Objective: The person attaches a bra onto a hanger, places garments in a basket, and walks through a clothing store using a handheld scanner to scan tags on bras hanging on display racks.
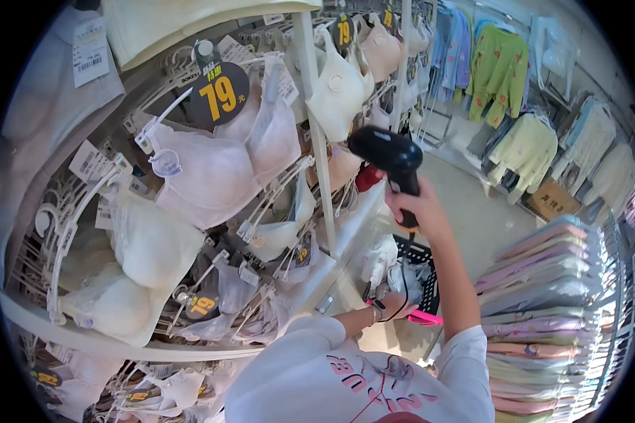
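My right hand is raised in front of me, its fingers wrapped round the handle of a black handheld barcode scanner. The scanner's head points left toward the hanging bras. Lower down, my left hand, with a dark watch on its wrist, is at the near side of a black basket with a pink handle. Its fingers are too hidden to show whether they grip anything. Clear plastic-wrapped items lie in the basket. A thin black cord runs down past the left hand.
Bras, among them a pale pink bra and a cream bra, hang on white racks at left. A round price sign reads 79. Folded or hung clothes fill a rack at right. A cardboard box stands farther back.
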### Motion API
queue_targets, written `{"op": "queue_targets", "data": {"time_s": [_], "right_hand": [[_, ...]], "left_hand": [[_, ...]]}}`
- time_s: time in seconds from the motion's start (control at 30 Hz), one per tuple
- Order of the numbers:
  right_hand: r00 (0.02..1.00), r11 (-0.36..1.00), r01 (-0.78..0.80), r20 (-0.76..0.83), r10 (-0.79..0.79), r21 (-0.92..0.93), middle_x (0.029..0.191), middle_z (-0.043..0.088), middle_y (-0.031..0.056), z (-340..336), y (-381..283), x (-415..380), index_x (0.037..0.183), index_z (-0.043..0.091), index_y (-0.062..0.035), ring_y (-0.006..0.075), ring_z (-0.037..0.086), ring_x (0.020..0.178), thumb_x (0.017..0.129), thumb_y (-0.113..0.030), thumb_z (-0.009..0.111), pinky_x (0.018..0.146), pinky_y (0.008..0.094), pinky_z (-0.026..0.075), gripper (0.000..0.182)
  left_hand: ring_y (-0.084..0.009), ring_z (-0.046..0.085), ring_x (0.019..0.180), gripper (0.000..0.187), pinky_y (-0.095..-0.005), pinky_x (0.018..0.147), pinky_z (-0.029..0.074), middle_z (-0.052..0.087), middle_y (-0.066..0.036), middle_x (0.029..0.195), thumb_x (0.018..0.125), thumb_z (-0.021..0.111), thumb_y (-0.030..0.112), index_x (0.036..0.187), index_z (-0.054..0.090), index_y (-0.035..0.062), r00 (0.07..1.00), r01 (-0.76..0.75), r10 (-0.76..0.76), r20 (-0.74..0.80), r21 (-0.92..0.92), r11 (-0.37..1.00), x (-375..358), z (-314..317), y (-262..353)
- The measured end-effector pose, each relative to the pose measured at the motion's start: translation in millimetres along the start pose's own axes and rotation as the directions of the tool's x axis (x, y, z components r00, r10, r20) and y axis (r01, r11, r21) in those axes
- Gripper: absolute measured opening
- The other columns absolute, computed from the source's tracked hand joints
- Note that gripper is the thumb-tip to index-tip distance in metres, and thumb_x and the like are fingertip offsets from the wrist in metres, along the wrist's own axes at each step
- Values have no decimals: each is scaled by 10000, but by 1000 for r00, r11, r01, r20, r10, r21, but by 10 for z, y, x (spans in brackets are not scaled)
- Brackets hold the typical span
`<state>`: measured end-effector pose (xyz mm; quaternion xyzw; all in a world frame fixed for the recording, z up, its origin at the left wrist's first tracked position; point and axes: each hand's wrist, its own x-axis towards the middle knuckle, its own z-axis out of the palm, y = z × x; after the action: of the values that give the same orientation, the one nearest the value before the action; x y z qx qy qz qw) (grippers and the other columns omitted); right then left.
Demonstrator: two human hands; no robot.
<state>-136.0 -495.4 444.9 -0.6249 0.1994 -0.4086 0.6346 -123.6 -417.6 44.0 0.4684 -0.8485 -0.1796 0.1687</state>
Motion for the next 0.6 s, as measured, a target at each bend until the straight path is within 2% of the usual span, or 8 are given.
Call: {"op": "queue_targets", "data": {"time_s": [0.03, 0.07, 0.17, 0.2, 0.3, 0.43, 0.57, 0.6], "right_hand": [[998, 999, 28, 53, -29, 21, 656, 521, 11, 30, -39, 230, 1040, 564, -8, 87, 478, 489, 733, -64, 615, 474, 238, 381, 316], [993, 998, 54, 102, -58, 46, 670, 524, 11, 63, -64, 416, 1054, 566, -9, 85, 475, 486, 730, -63, 615, 470, 239, 378, 332], [994, 990, -6, 107, 21, -139, 714, 528, 39, 195, -167, 849, 1070, 551, 11, 86, 484, 517, 711, -27, 574, 508, 223, 374, 362], [993, 991, -11, 119, 27, -134, 728, 543, 38, 213, -149, 964, 1053, 561, 11, 86, 491, 520, 714, -17, 594, 497, 229, 383, 342], [990, 970, -51, 112, 80, -237, 703, 523, 5, 215, -41, 1188, 997, 556, -31, 83, 491, 495, 721, -52, 641, 470, 241, 397, 289], [992, 965, -77, 78, 99, -249, 711, 535, -3, 184, 42, 1320, 966, 547, -39, 79, 500, 507, 717, -69, 677, 466, 239, 397, 283], [983, 949, -165, 39, 182, -269, 728, 575, -5, 32, 261, 1099, 912, 570, -55, 65, 518, 543, 722, -91, 708, 479, 224, 402, 238], [976, 944, -204, 26, 218, -260, 729, 586, -4, -60, 445, 983, 892, 580, -60, 60, 523, 556, 723, -97, 716, 486, 219, 404, 220]], "left_hand": [[-355, 568, 493, 499, -450, 445, 418, 574, -171, 552, 895, 478, 469, 626, 641, 81, 1000, -24, 24, 7, -72, 997, 40, -21, -47], [-361, 589, 542, 534, -451, 491, 439, 590, -163, 583, 894, 467, 510, 637, 645, 77, 991, -3, 31, 129, -212, 977, 144, 31, -159], [-359, 595, 563, 566, -456, 542, 455, 601, -153, 602, 889, 457, 544, 646, 649, 70, 980, 22, 35, 193, -286, 958, 296, -119, -227], [-356, 602, 583, 584, -455, 577, 461, 605, -154, 607, 889, 449, 566, 655, 654, 71, 982, -1, 58, 180, -305, 952, 335, -58, -259], [-359, 606, 592, 595, -462, 574, 461, 606, -153, 606, 888, 441, 579, 644, 655, 81, 983, -22, 83, 166, -341, 940, 469, -43, -258], [-378, 618, 659, 572, -467, 595, 460, 632, -186, 713, 886, 452, 591, 782, 670, 71, 950, -30, 165, 266, -448, 894, 632, -17, -430], [-272, 633, 739, 511, -409, 664, 474, 657, -155, 825, 915, 469, 527, 926, 644, 48, 864, 112, 175, 471, -521, 846, 721, 8, -563], [-242, 627, 765, 488, -395, 680, 476, 659, -129, 860, 921, 475, 504, 960, 637, 46, 893, 133, 165, 419, -596, 792, 687, 113, -637]]}}
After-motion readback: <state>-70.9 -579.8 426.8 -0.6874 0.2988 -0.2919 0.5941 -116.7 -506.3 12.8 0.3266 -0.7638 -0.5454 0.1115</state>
